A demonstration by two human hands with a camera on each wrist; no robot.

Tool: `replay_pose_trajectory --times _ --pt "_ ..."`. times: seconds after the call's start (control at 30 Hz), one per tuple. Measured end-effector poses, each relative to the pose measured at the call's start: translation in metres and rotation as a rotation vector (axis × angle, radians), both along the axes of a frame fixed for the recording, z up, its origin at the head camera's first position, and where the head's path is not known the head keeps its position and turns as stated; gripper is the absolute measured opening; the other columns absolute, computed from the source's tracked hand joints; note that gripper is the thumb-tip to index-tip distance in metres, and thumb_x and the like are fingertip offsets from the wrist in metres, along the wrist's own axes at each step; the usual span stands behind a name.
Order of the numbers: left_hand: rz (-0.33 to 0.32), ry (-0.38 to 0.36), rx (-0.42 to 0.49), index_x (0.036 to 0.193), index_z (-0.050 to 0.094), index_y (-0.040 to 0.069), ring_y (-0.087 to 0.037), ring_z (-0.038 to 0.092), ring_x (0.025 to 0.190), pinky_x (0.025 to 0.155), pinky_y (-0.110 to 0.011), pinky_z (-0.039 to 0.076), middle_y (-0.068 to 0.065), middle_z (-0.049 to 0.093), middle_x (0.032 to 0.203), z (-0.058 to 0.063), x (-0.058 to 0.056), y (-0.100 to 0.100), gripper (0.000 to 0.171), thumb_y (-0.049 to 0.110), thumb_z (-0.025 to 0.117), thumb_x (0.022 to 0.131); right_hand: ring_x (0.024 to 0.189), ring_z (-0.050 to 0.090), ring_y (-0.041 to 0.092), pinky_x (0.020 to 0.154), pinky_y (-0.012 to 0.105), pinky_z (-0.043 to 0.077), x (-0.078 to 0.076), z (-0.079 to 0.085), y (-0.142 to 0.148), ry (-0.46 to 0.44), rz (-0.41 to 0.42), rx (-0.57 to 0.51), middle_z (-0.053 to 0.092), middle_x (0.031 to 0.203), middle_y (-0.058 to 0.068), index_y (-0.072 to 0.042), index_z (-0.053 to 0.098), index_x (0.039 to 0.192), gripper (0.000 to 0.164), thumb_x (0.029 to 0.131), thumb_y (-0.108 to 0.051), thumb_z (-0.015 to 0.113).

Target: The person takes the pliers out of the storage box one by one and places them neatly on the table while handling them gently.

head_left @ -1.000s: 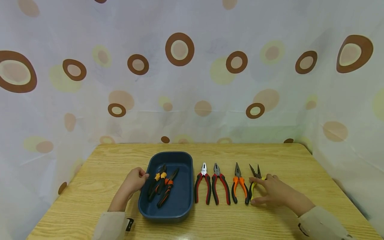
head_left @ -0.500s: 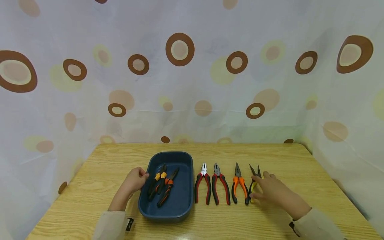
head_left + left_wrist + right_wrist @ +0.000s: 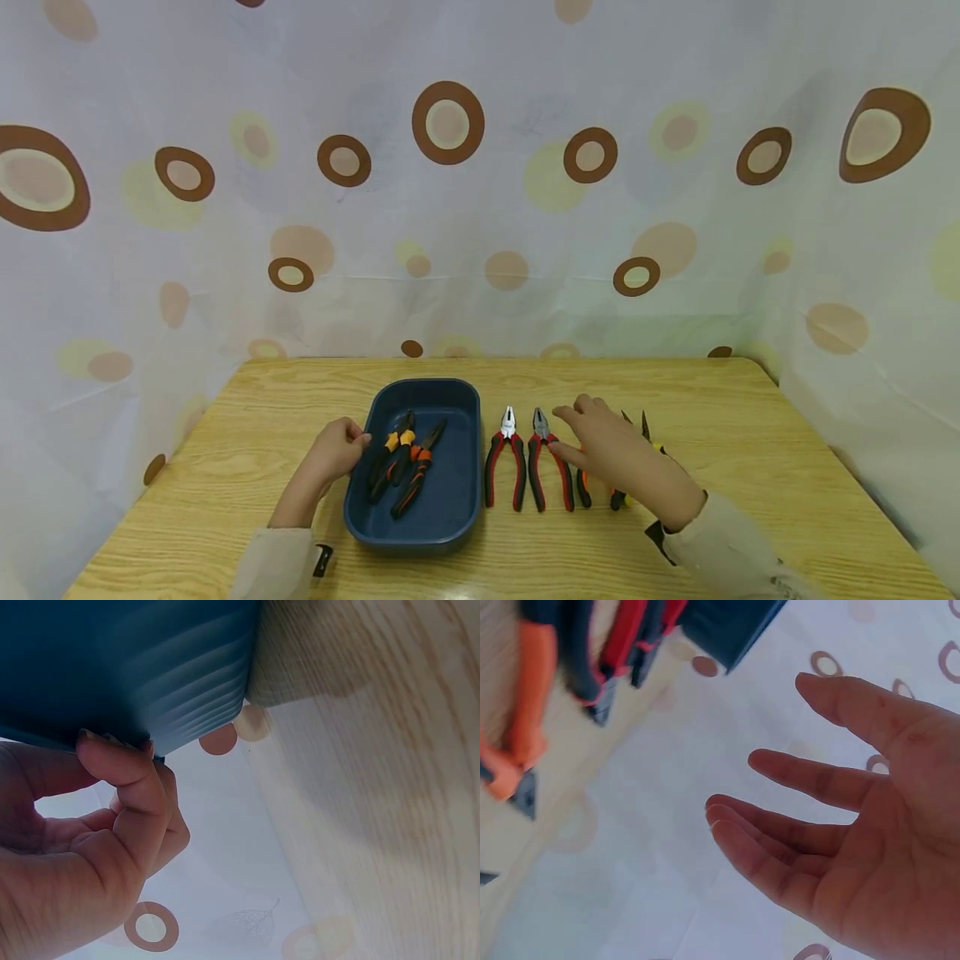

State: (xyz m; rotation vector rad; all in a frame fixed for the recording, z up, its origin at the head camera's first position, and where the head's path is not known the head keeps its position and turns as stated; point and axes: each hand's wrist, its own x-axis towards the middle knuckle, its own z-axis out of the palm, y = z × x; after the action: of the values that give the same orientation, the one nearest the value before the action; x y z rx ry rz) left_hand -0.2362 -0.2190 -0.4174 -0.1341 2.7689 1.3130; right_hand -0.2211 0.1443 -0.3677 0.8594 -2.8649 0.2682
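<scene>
right hand (image 3: 621, 460): moved left from yellow-handled pliers (image 3: 645, 427) | orange-handled pliers (image 3: 583, 488): now mostly hidden behind it, head view

No word, number or brand can be read. Dark marks, perhaps lettering, stand on the right sleeve (image 3: 731, 546) at the lower right of the head view, too small to make out. The silver head of the pliers (image 3: 508, 428) right of centre bears a faint, illegible mark.

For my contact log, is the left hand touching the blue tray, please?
Touching: in the left wrist view, the left hand grips the blue tray by its rim.
</scene>
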Motion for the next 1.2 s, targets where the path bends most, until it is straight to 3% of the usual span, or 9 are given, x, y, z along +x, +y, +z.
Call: replay_pose_trajectory --times 0.3,0.6,0.7,0.93,1.2 --pt "-0.01 0.008 0.001 0.085 0.049 -0.004 -0.018 0.05 0.06 0.053 -0.03 0.047 -0.01 0.049 0.073 0.0 -0.001 0.001 0.013 0.003 0.052 0.095 0.09 0.053 0.025 0.075 0.037 0.048 -0.013 0.011 -0.039 -0.035 0.082 -0.113 0.055 0.102 0.012 0.002 0.06 0.121 0.038 0.093 -0.023 0.064" --pt "-0.004 -0.004 0.013 0.086 0.048 -0.004 -0.017 0.049 0.06 0.053 -0.03 0.047 -0.009 0.047 0.073 0.0 -0.001 0.001 0.013 0.004 0.051 0.096 0.088 0.051 0.02 0.075 0.036 0.046 -0.025 0.017 -0.078 -0.146 0.139 -0.157 0.053 0.104 0.009 -0.004 0.056 0.13 0.04 0.096 -0.025 0.059" --pt "-0.003 -0.01 0.017 0.086 0.048 -0.004 -0.017 0.049 0.06 0.054 -0.03 0.047 -0.009 0.047 0.072 0.0 -0.001 0.001 0.013 0.004 0.051 0.096 0.088 0.05 0.02 0.074 0.035 0.045 -0.028 0.018 -0.095 -0.182 0.155 -0.141 0.052 0.106 0.01 -0.007 0.054 0.133 0.042 0.097 -0.027 0.058" --pt "0.003 -0.018 0.016 0.086 0.049 -0.004 -0.018 0.05 0.062 0.054 -0.03 0.047 -0.01 0.048 0.074 0.0 0.0 0.002 0.013 0.004 0.051 0.096 0.114 0.052 0.028 0.09 0.039 0.047 -0.032 0.015 -0.134 -0.271 0.14 -0.032 0.051 0.129 0.015 -0.013 0.052 0.137 0.044 0.097 -0.032 0.057" --pt "-0.007 -0.008 0.013 0.086 0.049 -0.003 -0.018 0.05 0.061 0.054 -0.03 0.046 -0.01 0.048 0.073 0.0 -0.001 0.001 0.013 0.004 0.051 0.096 0.114 0.051 0.025 0.092 0.036 0.047 -0.032 0.005 -0.172 -0.295 0.105 0.108 0.053 0.126 0.009 -0.021 0.055 0.136 0.043 0.096 -0.036 0.058"
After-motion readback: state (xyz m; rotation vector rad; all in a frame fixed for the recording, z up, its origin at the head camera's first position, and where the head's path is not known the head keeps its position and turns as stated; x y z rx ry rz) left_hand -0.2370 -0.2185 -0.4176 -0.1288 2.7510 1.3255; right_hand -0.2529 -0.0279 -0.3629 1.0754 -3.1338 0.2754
